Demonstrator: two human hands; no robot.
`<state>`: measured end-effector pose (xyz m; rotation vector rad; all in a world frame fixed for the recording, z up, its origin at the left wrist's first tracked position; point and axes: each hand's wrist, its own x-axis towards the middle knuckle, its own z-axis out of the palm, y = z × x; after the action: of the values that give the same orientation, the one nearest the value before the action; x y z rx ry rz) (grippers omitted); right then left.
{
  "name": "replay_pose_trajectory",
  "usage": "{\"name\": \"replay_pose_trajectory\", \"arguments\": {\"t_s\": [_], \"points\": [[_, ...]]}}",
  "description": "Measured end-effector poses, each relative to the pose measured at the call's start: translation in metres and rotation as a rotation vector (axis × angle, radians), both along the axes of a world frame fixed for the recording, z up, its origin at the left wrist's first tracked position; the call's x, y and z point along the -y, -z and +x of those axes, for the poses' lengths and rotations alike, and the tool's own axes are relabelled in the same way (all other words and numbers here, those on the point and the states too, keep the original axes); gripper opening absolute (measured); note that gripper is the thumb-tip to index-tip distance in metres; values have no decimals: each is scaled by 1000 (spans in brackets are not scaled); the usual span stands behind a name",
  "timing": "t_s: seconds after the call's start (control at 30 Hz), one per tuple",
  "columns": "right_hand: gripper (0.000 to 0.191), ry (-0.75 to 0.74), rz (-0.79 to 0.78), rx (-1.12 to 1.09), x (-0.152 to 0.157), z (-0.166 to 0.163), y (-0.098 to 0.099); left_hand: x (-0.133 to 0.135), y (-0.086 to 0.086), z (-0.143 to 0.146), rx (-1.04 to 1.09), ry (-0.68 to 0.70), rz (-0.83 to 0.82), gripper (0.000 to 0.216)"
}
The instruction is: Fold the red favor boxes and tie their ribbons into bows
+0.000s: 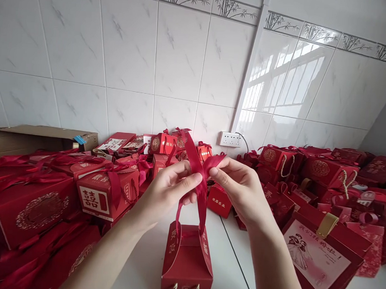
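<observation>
A small red gift box (187, 260) stands on the white counter (225, 267) right in front of me. A dark red ribbon (201, 179) rises from its top flaps. My left hand (164, 190) pinches the ribbon between thumb and forefinger above the box. My right hand (240, 188) pinches the other end of the ribbon just to the right. Both hands meet at the middle, fingers closed on the ribbon.
Piles of red gift boxes with ribbons fill the left side (48, 197) and the right side (333, 186). A brown cardboard box (41, 137) sits at the far left. A flat red box with a picture (319, 254) lies at right. A wall socket (230, 139) is behind.
</observation>
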<state>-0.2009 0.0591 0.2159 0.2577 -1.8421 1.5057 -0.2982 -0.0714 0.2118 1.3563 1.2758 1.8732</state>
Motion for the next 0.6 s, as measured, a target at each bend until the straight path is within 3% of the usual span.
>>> {"name": "replay_pose_trajectory", "arguments": {"t_s": [0.13, 0.27, 0.43, 0.6], "points": [[11, 116, 37, -96, 4, 0, 0, -2, 2, -2, -14, -80, 7, 22], [7, 265, 172, -189, 3, 2, 1, -5, 5, -5, 6, -156, -13, 17], [6, 155, 434, -253, 0, 12, 0, -6, 3, -7, 105, -90, 20, 19], [7, 93, 751, -22, 4, 20, -6, -6, 6, -13, 102, -228, -48, 24]]}}
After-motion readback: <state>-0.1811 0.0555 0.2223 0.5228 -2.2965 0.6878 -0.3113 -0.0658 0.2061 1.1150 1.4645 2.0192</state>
